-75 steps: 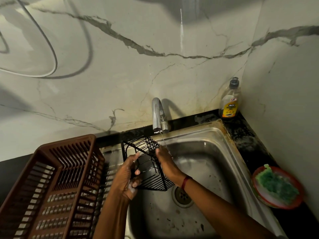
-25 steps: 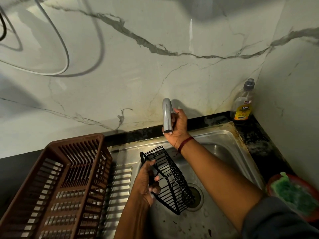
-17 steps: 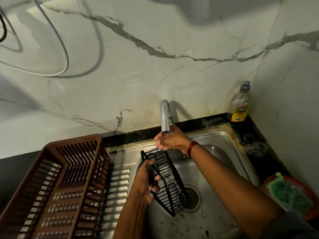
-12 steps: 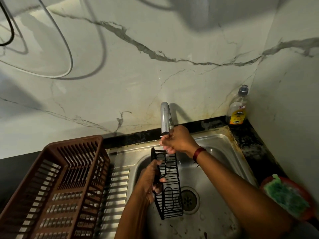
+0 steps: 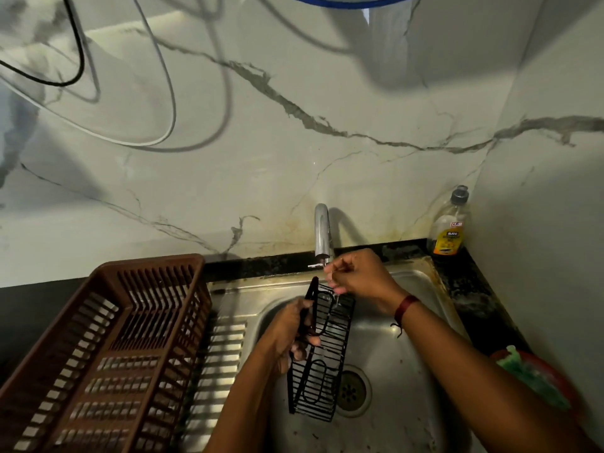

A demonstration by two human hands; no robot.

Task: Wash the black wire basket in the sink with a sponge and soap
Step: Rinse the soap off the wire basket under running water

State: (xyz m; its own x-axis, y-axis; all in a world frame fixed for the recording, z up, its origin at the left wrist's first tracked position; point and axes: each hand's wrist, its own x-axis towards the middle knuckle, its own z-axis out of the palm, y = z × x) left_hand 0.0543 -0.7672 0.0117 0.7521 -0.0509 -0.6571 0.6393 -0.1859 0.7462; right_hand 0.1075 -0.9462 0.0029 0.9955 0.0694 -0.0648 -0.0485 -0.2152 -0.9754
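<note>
Left hand [image 5: 287, 331] grips wire basket [image 5: 323, 371] on its left edge, on end over sink [image 5: 408, 354]. Right hand [image 5: 359, 277] curled just above basket's top end, grasp unclear.

We see a dark speckled table [image 5: 470, 282] under the marble wall [image 5: 327, 158]. A steel sink [image 5: 392, 371] is set into it at centre. A brown slatted crate [image 5: 108, 354] stands lower left and a soap bottle [image 5: 447, 227] right of centre in the corner. At the right edge is a red dish [image 5: 562, 380] holding a green sponge [image 5: 526, 377].
</note>
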